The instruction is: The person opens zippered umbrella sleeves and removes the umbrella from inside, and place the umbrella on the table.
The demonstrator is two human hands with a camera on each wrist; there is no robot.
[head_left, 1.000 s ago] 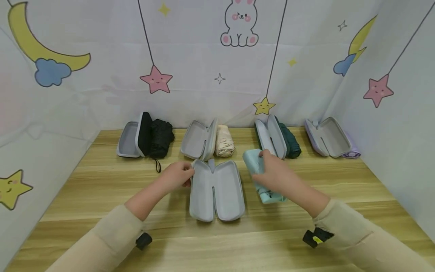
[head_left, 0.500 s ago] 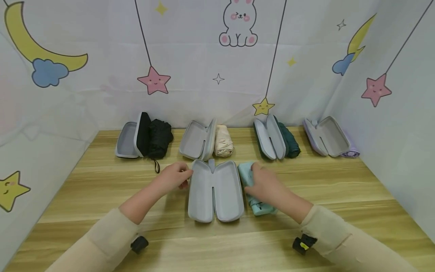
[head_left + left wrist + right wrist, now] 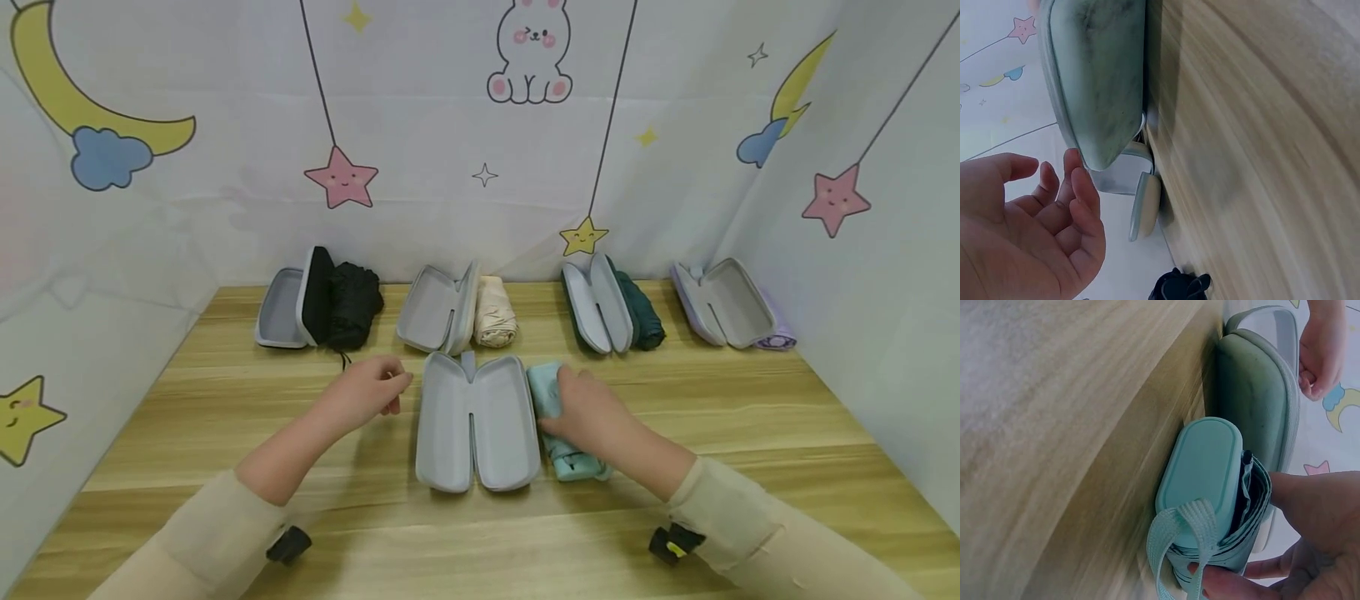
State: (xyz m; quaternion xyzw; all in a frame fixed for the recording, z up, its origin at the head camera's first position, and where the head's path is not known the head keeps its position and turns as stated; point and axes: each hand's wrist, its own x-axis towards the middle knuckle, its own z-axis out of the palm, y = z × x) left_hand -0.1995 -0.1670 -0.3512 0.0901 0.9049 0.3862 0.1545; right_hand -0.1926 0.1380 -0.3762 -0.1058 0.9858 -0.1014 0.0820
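Observation:
A hinged case [image 3: 506, 425] with a light grey inside lies spread open mid-table; its green outer shell [image 3: 1097, 81] fills the top of the left wrist view. Just right of it my right hand [image 3: 596, 417] grips a folded light teal umbrella [image 3: 546, 396], fingers on one side and thumb on the other. The right wrist view shows the umbrella's flat oval end [image 3: 1204, 475] and its wrist strap [image 3: 1163, 544], low by the table. To the left of the case, my left hand [image 3: 367, 390] holds nothing, its fingers loosely bent a short gap from the rim.
Along the back stand several opened cases with folded umbrellas beside them: a black umbrella [image 3: 352, 308], a beige umbrella [image 3: 495, 312], a dark green umbrella [image 3: 641, 312] and a purple umbrella [image 3: 780, 332]. A patterned white cloth [image 3: 450, 125] hangs behind the wooden table [image 3: 480, 550].
My right hand has brought the teal umbrella left and nearer, up beside the open case. The left hand has let go of the case's left edge and drawn away leftward.

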